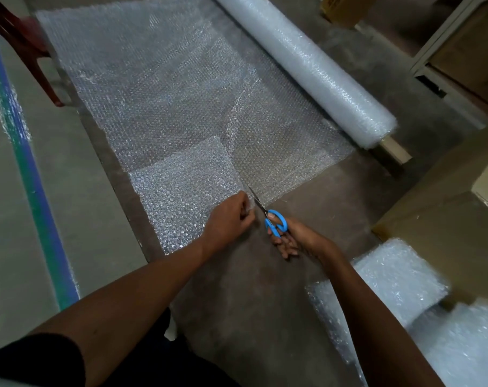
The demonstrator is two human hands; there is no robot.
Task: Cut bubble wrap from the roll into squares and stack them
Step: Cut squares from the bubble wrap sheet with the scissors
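1. A long sheet of bubble wrap (159, 88) is spread flat on the concrete floor (237, 289), unrolled from a thick roll (307, 68) that lies along its far right edge.
2. At the near end of the sheet, a partly separated square piece (181, 196) is seen, its right edge next to the line of the cut.
3. The near right corner of that piece is pinched by the left hand (231, 219), with fingers and thumb curled around the plastic.
4. A pair of scissors with blue handles (268, 216) is grasped by the right hand (293, 238), fingers passed through the loops.
5. The blades are pointed away from the person and up to the left, their tips lying at the edge of the wrap just beside the left hand; whether the blades are parted cannot be told.
6. A stack of cut bubble wrap squares (399, 277) is placed on the floor at the right, near the right forearm, with more wrap (466, 347) lying beyond it at the lower right corner.
7. Cardboard boxes (444, 208) are stood at the right, just behind the stack.
8. A red chair leg (33, 57) is seen at the upper left, touching the far left part of the sheet.
9. A green and blue stripe (33, 180) is painted along the floor at the left.
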